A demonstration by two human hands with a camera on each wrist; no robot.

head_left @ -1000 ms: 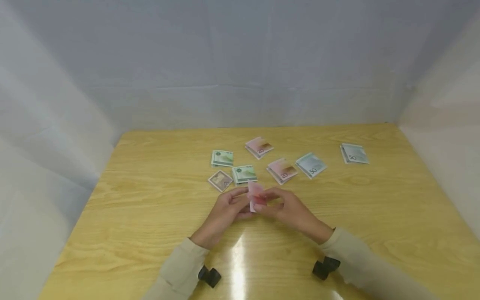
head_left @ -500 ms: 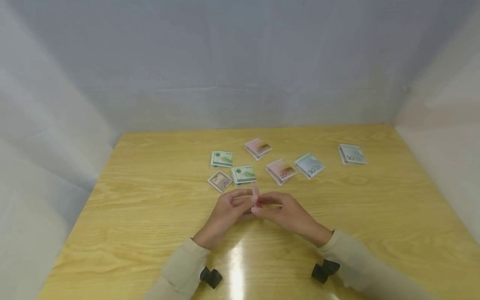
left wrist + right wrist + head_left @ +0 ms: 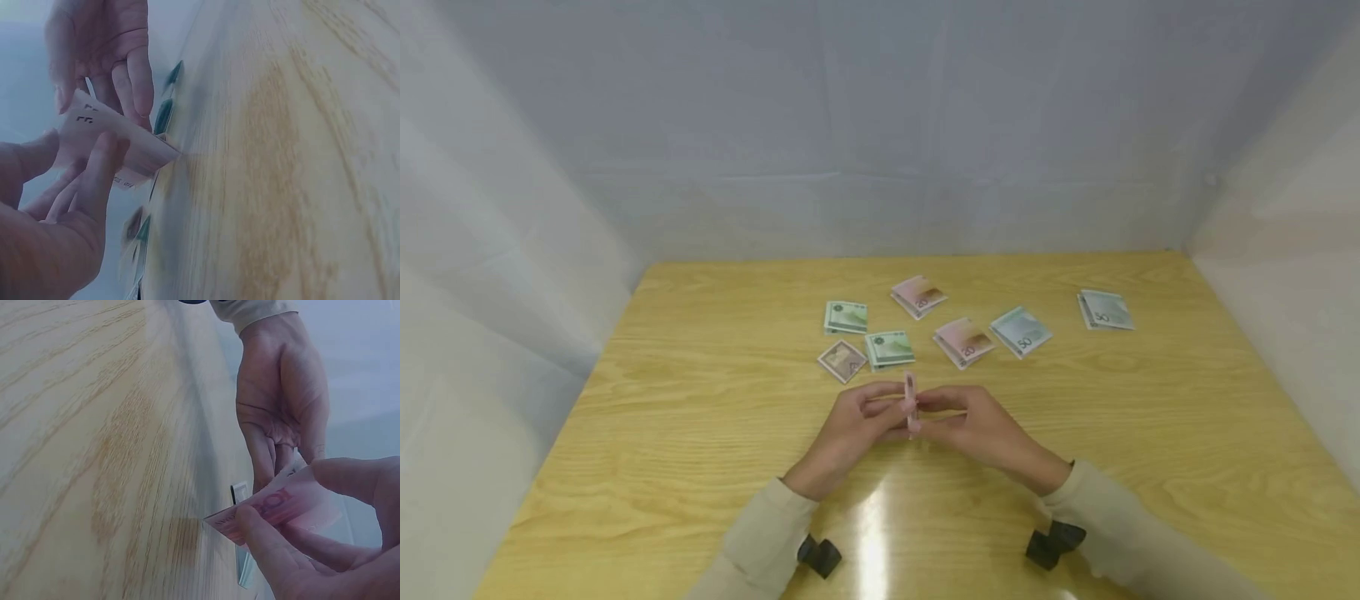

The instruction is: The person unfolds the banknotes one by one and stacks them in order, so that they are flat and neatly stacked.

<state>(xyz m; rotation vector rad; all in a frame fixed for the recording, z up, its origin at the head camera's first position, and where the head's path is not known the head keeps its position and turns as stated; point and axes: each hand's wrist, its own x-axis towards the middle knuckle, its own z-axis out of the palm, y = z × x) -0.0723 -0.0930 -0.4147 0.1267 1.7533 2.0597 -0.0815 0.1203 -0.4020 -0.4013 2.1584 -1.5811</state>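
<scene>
A pink folded banknote (image 3: pixel 911 383) stands nearly edge-on above the table, between both hands. My left hand (image 3: pixel 848 429) pinches its left side with thumb and fingers. From the other side my right hand (image 3: pixel 992 433) pinches it too. In the left wrist view the banknote (image 3: pixel 94 128) shows a pale face with small dark marks, partly covered by fingers. Red print shows on the banknote (image 3: pixel 275 503) in the right wrist view, and it looks bent along a fold.
Folded banknotes lie beyond the hands: two green ones (image 3: pixel 846 317) (image 3: pixel 890 347), a brown one (image 3: pixel 842 361), two pinkish 20s (image 3: pixel 919 295) (image 3: pixel 964 342) and two blue-grey 50s (image 3: pixel 1022 331) (image 3: pixel 1107 309). Pale cloth (image 3: pixel 880 125) walls in the wooden table (image 3: pixel 700 417).
The pink banknote has turned from showing its face to standing nearly edge-on to the head view. Both hands stay close together in nearly the same place; the other banknotes lie unmoved.
</scene>
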